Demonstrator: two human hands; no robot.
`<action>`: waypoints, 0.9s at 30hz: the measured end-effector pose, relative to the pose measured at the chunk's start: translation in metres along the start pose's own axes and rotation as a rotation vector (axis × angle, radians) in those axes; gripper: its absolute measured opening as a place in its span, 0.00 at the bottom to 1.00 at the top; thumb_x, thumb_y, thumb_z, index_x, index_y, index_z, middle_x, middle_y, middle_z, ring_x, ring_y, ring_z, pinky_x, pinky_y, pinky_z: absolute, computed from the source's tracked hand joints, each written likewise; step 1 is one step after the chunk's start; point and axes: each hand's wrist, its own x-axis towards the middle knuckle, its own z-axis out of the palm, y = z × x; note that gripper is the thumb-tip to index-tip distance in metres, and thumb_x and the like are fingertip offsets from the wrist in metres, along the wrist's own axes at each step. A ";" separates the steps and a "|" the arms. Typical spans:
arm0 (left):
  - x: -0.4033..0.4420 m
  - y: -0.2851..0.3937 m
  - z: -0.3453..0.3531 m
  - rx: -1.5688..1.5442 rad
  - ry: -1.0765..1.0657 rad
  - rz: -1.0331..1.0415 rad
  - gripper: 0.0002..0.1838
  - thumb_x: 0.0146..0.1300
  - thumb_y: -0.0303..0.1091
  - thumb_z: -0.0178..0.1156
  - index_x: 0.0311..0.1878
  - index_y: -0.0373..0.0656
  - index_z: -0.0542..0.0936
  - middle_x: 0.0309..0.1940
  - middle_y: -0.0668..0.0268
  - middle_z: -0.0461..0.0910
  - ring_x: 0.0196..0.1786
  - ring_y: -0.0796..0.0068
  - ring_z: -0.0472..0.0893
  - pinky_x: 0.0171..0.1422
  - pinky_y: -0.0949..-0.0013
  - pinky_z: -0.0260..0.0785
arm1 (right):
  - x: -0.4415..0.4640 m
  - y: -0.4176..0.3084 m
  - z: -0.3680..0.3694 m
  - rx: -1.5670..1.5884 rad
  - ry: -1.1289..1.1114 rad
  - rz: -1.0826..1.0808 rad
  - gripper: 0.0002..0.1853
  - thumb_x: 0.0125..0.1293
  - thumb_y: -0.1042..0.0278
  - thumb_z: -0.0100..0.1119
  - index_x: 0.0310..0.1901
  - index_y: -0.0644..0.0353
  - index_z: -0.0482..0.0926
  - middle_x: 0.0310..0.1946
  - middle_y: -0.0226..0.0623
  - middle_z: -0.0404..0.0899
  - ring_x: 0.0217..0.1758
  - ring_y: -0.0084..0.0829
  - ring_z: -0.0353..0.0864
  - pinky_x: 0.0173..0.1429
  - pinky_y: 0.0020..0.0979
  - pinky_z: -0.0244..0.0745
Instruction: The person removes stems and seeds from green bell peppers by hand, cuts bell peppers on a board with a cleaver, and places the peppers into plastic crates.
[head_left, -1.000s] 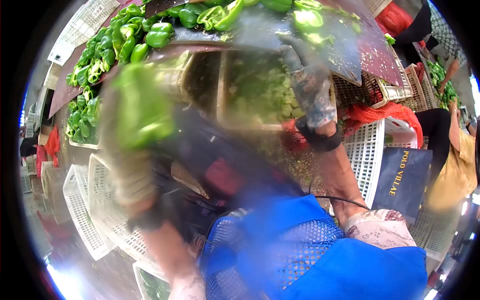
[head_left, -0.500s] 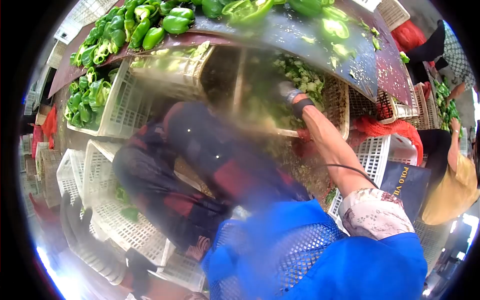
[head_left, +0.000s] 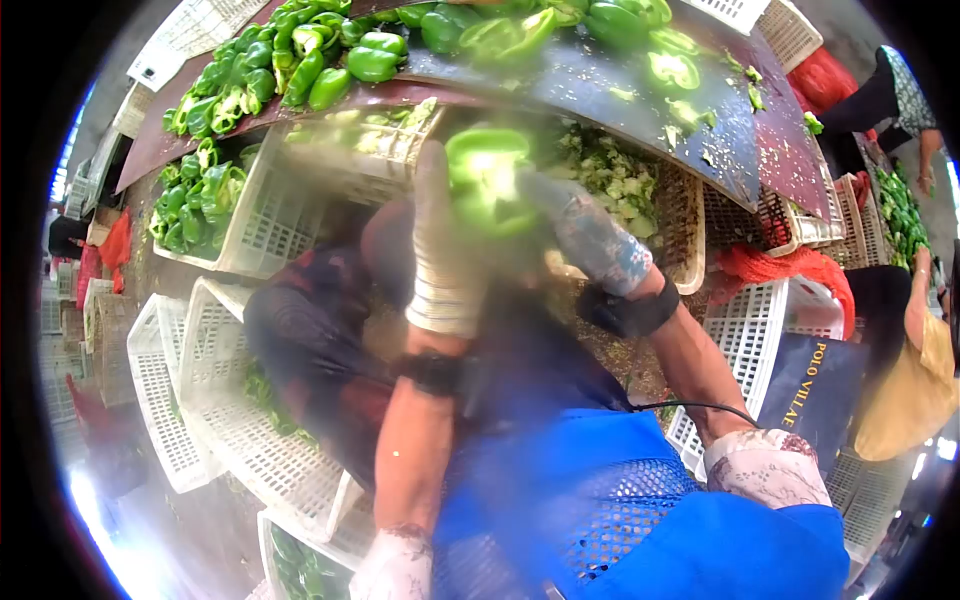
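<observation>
Left hand (head_left: 440, 250) holds green pepper (head_left: 490, 180), right hand (head_left: 598, 232) at its edge, grip unclear through blur; loose hold could drop it.

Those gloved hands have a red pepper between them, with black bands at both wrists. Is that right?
Not quite: the head view shows a green pepper, not red, between the left hand and right hand. The black bands are there.

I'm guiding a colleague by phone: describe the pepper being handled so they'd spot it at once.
Find the dark board across the top. Below its near edge are the gloved left hand and right hand, with a green pepper between them. Unlike the peppers lying on the board, it sits between gloves, its pale inside facing the camera.
</observation>
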 end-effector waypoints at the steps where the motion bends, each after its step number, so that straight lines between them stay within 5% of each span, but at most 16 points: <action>1: -0.004 -0.007 0.004 -0.059 0.035 0.080 0.31 0.71 0.60 0.50 0.58 0.39 0.75 0.51 0.57 0.79 0.54 0.62 0.79 0.59 0.58 0.73 | 0.001 0.004 0.004 -0.098 0.053 -0.008 0.28 0.76 0.44 0.47 0.36 0.65 0.79 0.21 0.37 0.80 0.23 0.29 0.81 0.27 0.26 0.76; 5: -0.001 -0.010 -0.010 -0.245 0.156 0.014 0.26 0.71 0.54 0.51 0.57 0.40 0.75 0.52 0.57 0.78 0.55 0.62 0.78 0.60 0.56 0.74 | -0.013 -0.042 0.024 -0.519 0.203 0.247 0.17 0.73 0.54 0.56 0.37 0.61 0.82 0.24 0.34 0.82 0.26 0.28 0.82 0.30 0.27 0.77; 7: -0.003 0.003 -0.002 -0.247 0.186 -0.044 0.24 0.71 0.51 0.52 0.57 0.39 0.75 0.52 0.58 0.78 0.55 0.61 0.78 0.61 0.55 0.74 | -0.007 -0.012 0.009 -0.829 0.272 -0.529 0.11 0.59 0.67 0.65 0.44 0.55 0.84 0.38 0.35 0.84 0.38 0.34 0.85 0.40 0.29 0.79; 9: -0.004 0.012 -0.005 0.061 0.188 -0.025 0.25 0.71 0.51 0.51 0.57 0.39 0.75 0.53 0.57 0.78 0.56 0.59 0.78 0.62 0.51 0.73 | -0.010 -0.028 0.005 -0.873 0.416 -0.695 0.17 0.53 0.70 0.66 0.48 0.53 0.84 0.43 0.35 0.84 0.44 0.37 0.84 0.48 0.31 0.80; 11: -0.002 0.011 -0.020 0.596 0.059 0.077 0.26 0.71 0.54 0.52 0.57 0.39 0.75 0.53 0.58 0.79 0.56 0.59 0.78 0.61 0.50 0.73 | -0.002 -0.038 -0.004 -1.085 0.153 -0.774 0.21 0.57 0.65 0.65 0.54 0.51 0.82 0.49 0.36 0.83 0.56 0.40 0.79 0.60 0.38 0.74; 12: -0.010 0.025 0.010 -0.017 0.169 -0.188 0.30 0.70 0.58 0.52 0.57 0.38 0.76 0.51 0.58 0.80 0.54 0.61 0.79 0.58 0.51 0.75 | -0.001 -0.032 -0.007 -1.162 0.075 -0.759 0.21 0.58 0.63 0.64 0.55 0.51 0.81 0.52 0.36 0.82 0.59 0.41 0.77 0.63 0.40 0.72; 14: -0.006 0.021 0.005 -0.082 0.081 -0.252 0.32 0.70 0.60 0.52 0.58 0.38 0.76 0.50 0.59 0.80 0.53 0.62 0.80 0.57 0.53 0.75 | 0.002 -0.012 -0.011 -1.217 0.053 -0.740 0.22 0.62 0.59 0.62 0.58 0.49 0.81 0.57 0.37 0.79 0.65 0.43 0.71 0.66 0.46 0.67; 20: 0.001 0.007 0.000 -0.197 0.010 -0.164 0.26 0.65 0.44 0.62 0.57 0.31 0.75 0.45 0.56 0.81 0.46 0.66 0.81 0.52 0.65 0.77 | 0.008 0.014 0.008 -1.069 0.315 -0.810 0.17 0.64 0.63 0.62 0.54 0.53 0.81 0.50 0.40 0.80 0.57 0.44 0.74 0.62 0.45 0.69; 23: 0.015 -0.009 -0.033 -0.193 -0.063 -0.209 0.26 0.65 0.43 0.62 0.58 0.30 0.74 0.44 0.56 0.81 0.44 0.69 0.81 0.47 0.70 0.78 | 0.010 0.024 0.018 -0.891 0.388 -0.631 0.13 0.62 0.68 0.62 0.48 0.59 0.82 0.46 0.43 0.80 0.53 0.46 0.74 0.59 0.44 0.69; 27: 0.010 -0.012 -0.017 -0.203 0.047 -0.166 0.25 0.65 0.41 0.61 0.56 0.28 0.75 0.42 0.58 0.80 0.41 0.73 0.81 0.45 0.75 0.77 | 0.013 0.035 0.018 -0.912 0.442 -0.743 0.09 0.60 0.74 0.63 0.43 0.62 0.82 0.43 0.44 0.79 0.50 0.45 0.74 0.55 0.43 0.70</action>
